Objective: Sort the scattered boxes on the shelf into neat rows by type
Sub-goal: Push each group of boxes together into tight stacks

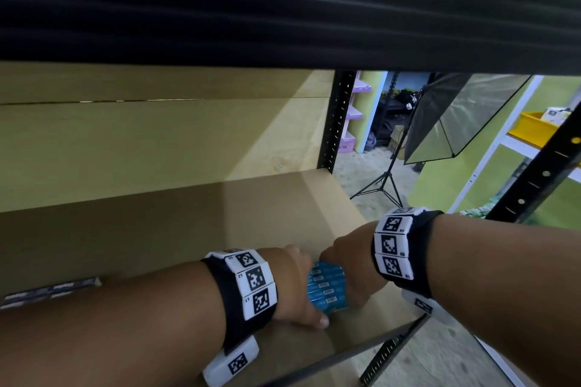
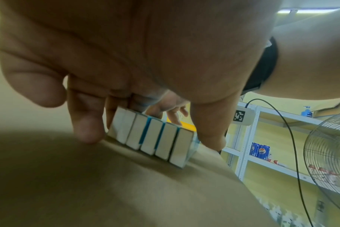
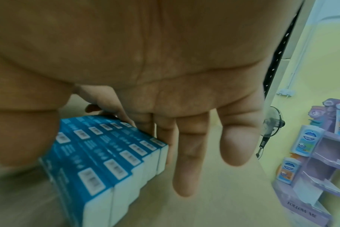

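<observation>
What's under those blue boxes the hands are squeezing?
The blue boxes stand on the brown shelf board, gripped by the left hand and right hand. Their undersides are hidden.

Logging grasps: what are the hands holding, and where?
The left hand and right hand pinch the row of boxes: thumbs on its near end, fingers on its far end.

This looks like a shop fitted out as a studio. White racks (image 2: 246, 153) carry cola cans (image 2: 260, 151), and a purple display stand (image 3: 318, 155) holds small packets. A photo light (image 1: 452, 122) stands on a tripod (image 1: 382, 185).
</observation>
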